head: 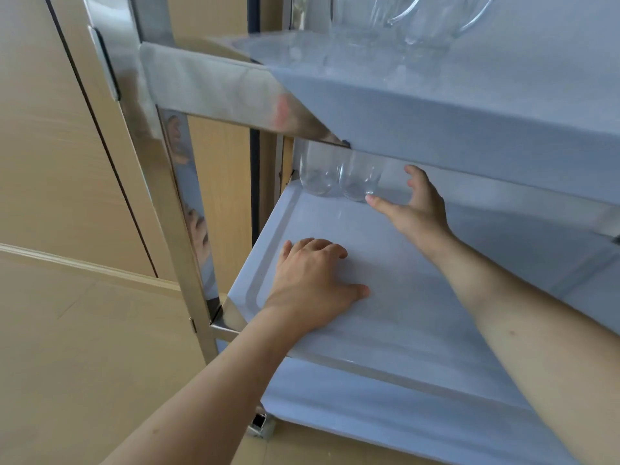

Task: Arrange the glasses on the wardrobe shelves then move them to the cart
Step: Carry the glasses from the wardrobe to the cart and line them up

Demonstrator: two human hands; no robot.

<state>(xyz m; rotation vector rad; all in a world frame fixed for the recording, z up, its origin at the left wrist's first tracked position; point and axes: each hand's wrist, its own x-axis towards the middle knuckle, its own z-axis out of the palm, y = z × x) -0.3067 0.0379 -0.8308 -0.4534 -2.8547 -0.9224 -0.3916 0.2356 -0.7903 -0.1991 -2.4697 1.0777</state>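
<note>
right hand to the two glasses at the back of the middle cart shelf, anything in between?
Nothing visible. The right hand is open beside the two glasses, its thumb tip at the nearer one's base. The left hand rests flat on the middle shelf, nearer the front, out of the way.

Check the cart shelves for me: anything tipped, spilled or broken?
Nothing stands out. Two glasses stand upright, side by side, at the back of the middle shelf; more glassware sits on the top shelf. No spills or breakage visible.
</note>
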